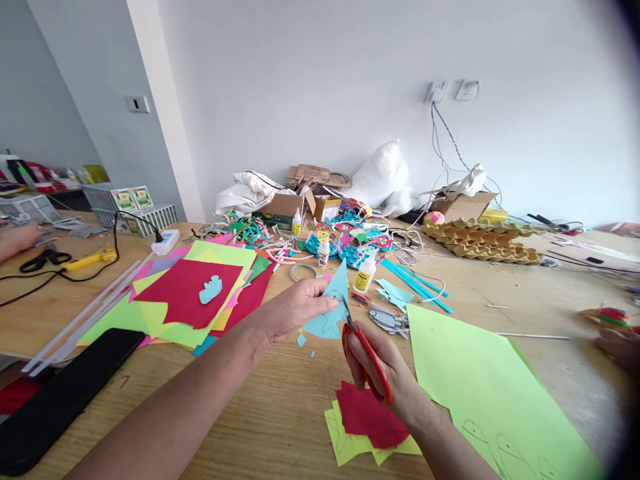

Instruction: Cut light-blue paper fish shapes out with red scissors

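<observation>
Between thumb and fingers, my left hand [303,303] pinches a piece of light blue paper [327,323] with a fish-like outline drawn on it. In my right hand [385,363] is a pair of red-handled scissors [373,363], its blades at the paper's right edge. Small blue scraps [301,341] lie on the table below the paper. Under my right hand sit red paper pieces [370,417] on top of yellow ones [345,440]. A blue fish-shaped cutout [211,290] rests on the red sheet [187,287] to the left.
A large light green sheet [480,380] with pencilled shapes lies at right. Glue bottles [365,272], a tape roll [303,272] and colourful crafts [345,243] stand ahead. Egg trays [480,240] are stacked at back right. A black phone-like slab [70,393] lies front left. Other people's hands [20,239] show at both sides.
</observation>
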`<state>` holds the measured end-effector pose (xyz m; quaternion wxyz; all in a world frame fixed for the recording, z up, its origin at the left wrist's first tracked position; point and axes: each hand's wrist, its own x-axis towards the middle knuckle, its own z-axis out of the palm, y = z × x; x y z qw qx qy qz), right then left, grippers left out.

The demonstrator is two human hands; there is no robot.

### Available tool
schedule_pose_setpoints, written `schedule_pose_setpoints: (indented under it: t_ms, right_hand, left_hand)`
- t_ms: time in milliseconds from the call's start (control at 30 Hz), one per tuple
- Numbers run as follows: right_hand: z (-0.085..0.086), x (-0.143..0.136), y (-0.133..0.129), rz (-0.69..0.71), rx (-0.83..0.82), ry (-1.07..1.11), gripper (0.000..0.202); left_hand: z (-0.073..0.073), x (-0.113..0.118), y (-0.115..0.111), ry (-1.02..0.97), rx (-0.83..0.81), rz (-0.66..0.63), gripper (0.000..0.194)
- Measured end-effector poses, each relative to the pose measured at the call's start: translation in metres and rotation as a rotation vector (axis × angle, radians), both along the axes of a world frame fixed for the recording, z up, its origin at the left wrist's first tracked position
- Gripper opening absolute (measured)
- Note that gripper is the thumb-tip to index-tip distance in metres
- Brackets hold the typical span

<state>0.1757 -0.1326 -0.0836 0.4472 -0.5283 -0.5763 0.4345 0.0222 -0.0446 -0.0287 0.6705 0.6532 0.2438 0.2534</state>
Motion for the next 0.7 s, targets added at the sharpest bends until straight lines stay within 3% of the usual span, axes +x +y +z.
schedule_pose_setpoints:
  t_ms: [433,700]
  right_hand:
    - [0.0066,-0.0029,-0.0047,-0.019,-0.032,-0.048,0.044]
    - [0.0023,0.0007,-0.0019,0.068,0.032,-0.016,0.042]
  left_hand:
    - [0.0040,-0.0023,0.0004,-0.020,-0.040,-0.039,0.025]
    - [0.0057,-0.0031,-0.0002,-0.025,0.020,-0.058,0.017]
